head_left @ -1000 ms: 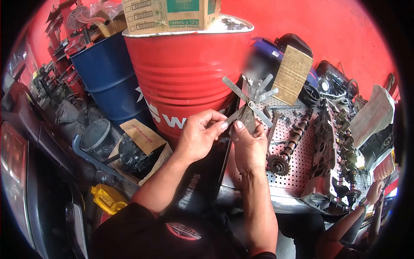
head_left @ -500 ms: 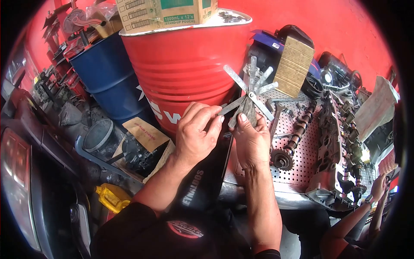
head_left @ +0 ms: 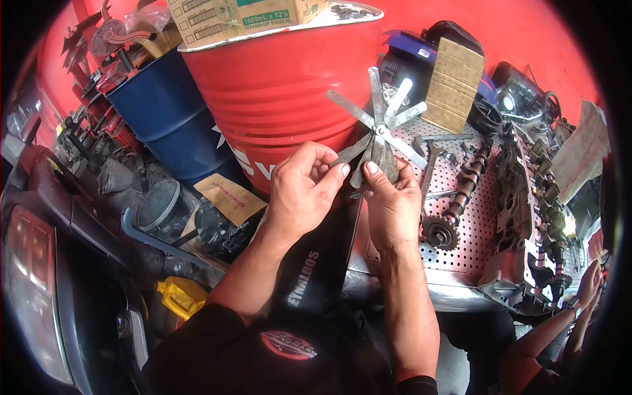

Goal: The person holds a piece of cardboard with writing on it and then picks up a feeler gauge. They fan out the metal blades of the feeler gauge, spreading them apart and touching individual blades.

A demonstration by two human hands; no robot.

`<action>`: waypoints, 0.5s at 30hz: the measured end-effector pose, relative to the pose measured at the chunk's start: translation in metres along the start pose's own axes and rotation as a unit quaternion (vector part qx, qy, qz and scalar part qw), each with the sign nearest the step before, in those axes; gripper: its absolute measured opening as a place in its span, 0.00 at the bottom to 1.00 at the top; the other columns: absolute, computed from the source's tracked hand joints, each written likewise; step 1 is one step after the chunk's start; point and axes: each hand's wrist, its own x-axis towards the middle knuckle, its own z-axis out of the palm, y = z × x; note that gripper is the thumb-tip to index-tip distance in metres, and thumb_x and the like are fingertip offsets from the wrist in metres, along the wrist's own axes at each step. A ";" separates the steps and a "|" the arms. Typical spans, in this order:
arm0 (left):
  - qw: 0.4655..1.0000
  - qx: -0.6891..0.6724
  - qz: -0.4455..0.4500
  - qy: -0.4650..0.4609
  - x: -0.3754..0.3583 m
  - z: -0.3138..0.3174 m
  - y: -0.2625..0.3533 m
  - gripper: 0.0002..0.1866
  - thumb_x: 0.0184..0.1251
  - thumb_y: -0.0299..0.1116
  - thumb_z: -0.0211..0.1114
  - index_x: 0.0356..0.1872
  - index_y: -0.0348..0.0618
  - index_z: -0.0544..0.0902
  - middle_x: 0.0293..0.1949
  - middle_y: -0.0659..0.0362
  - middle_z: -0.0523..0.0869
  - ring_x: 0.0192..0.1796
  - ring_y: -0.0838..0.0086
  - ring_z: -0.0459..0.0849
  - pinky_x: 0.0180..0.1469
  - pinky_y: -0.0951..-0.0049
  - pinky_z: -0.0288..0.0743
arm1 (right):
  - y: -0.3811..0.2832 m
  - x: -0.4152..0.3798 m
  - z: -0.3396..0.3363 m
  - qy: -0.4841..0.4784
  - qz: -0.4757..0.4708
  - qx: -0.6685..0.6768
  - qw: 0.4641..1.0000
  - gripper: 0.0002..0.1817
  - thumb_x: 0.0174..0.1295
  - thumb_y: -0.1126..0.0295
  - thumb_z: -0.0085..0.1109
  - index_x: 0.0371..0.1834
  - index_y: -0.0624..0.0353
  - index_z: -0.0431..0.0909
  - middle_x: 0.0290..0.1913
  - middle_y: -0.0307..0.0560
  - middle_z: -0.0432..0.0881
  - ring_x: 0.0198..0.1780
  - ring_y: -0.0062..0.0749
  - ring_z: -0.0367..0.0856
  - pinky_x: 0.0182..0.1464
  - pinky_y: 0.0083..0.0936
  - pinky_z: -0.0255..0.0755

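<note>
A feeler gauge (head_left: pixel 381 130) with several metal blades fanned out from its pivot is held up in front of me. My right hand (head_left: pixel 393 201) grips its lower blades, thumb on top. My left hand (head_left: pixel 305 187) pinches the end of one blade that points down and left. Behind the gauge, a camshaft (head_left: pixel 466 187) with a toothed gear lies on the perforated metal tray (head_left: pixel 478 254). A wrench (head_left: pixel 431 172) rests on the tray near my right hand.
A red drum (head_left: pixel 276 85) with a carton (head_left: pixel 243 16) stands ahead, a blue drum (head_left: pixel 168 112) to its left. A cylinder head (head_left: pixel 513 224) lies at the right. Another person's hand (head_left: pixel 588 284) shows at the lower right. A yellow bottle (head_left: pixel 181 296) is low left.
The gauge has shifted slightly up and left in view, and its blades have turned a little. Both hands keep their hold. The background has moved slightly in the view.
</note>
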 end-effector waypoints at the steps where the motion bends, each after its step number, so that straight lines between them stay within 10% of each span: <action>1: 1.000 -0.020 0.001 -0.003 0.001 0.000 -0.003 0.08 0.61 0.23 0.73 0.37 0.35 0.82 0.26 0.63 0.83 0.28 0.85 0.78 0.32 0.80 0.74 | 0.000 -0.001 0.001 0.002 0.001 0.001 1.000 0.20 0.63 0.81 0.66 0.56 0.66 0.72 0.45 0.50 0.85 0.44 0.30 0.86 0.48 0.27 0.83; 15: 0.994 -0.005 -0.068 -0.081 0.003 -0.022 0.009 0.04 0.68 0.25 0.69 0.37 0.36 0.83 0.27 0.65 0.83 0.29 0.87 0.77 0.32 0.83 0.72 | 0.001 -0.002 0.000 -0.013 0.012 -0.037 0.999 0.18 0.64 0.80 0.65 0.56 0.65 0.73 0.43 0.48 0.86 0.41 0.28 0.86 0.44 0.24 0.81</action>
